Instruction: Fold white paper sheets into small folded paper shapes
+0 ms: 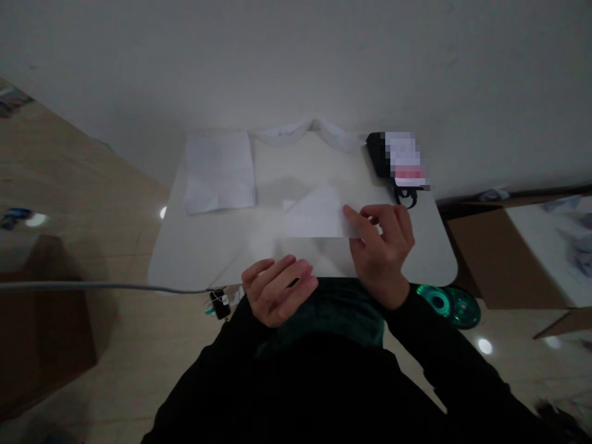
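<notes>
Black sleeve [444, 345] nearest the camera, running down to the right hand [382, 250], which grips in a narrow pinch at the right corner of a folded white paper [314, 214]; the paper lies flat mid-table. Left hand [277, 290] loosely curled, holding nothing, at the near edge of the white table [194, 259]. Farther off: flat paper sheet [219, 171], white cloth strip [305, 132], black pouch [377, 154] with blurred label.

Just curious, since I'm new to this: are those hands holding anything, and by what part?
The right hand holds a white paper sheet by its right-hand end; the left hand holds nothing.
</notes>
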The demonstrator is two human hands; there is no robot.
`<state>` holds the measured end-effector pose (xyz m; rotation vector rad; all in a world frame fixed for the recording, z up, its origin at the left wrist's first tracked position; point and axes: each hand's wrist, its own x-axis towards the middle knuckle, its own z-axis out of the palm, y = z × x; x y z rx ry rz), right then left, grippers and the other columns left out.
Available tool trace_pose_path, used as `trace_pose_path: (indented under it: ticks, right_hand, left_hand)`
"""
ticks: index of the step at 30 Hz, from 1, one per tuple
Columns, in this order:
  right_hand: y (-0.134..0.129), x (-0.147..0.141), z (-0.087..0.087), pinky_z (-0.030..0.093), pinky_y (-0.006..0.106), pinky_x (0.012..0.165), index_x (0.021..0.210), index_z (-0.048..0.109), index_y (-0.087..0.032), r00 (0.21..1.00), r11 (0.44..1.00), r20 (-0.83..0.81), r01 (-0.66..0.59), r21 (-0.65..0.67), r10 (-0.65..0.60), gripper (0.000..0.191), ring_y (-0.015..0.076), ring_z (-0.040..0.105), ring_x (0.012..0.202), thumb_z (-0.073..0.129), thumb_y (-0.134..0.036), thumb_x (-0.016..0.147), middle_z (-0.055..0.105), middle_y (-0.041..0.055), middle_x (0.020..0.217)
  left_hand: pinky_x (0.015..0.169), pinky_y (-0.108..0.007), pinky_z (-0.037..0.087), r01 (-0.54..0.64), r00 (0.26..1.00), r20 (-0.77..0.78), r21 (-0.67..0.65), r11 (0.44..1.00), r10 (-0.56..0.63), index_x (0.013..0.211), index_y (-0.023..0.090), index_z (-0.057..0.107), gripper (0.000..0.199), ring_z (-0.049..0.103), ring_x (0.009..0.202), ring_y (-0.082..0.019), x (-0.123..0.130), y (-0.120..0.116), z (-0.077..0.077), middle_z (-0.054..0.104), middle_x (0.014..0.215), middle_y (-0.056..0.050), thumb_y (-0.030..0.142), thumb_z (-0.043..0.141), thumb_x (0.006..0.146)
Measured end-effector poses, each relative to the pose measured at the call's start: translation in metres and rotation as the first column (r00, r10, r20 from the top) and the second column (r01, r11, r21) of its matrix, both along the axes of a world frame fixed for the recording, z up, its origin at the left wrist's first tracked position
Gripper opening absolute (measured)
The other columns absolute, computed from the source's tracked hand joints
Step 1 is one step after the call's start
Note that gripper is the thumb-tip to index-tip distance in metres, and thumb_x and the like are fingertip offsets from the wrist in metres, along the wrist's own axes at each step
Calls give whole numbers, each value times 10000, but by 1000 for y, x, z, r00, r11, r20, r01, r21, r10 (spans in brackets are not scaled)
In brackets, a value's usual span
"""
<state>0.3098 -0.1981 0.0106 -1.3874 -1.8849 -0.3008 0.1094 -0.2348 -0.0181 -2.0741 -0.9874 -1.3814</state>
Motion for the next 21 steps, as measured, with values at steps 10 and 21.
trace_pose_path:
  ticks: [10,21]
  right_hand:
    - [-5,-6,-26,456,365,741,1101,684,-78,853,937,393,-288,-196,344,228,249,514,886,535,-96,931,654,138,922]
    - [-3,22,-39,519,399,838,1237,650,-163,854,827,118,-443,-347,507,303,233,581,1003,520,-159,963,654,138,1096]
  left_hand:
    - [976,-395,483,22,967,-208,-510,860,-149,1344,152,538,435,631,1208,-246,-7,18,-9,678,1286,-129,202,586,914]
    - [839,-402,431,22,965,-200,-581,814,-170,1088,189,679,213,649,979,-223,-11,21,-6,757,1102,-50,174,625,882]
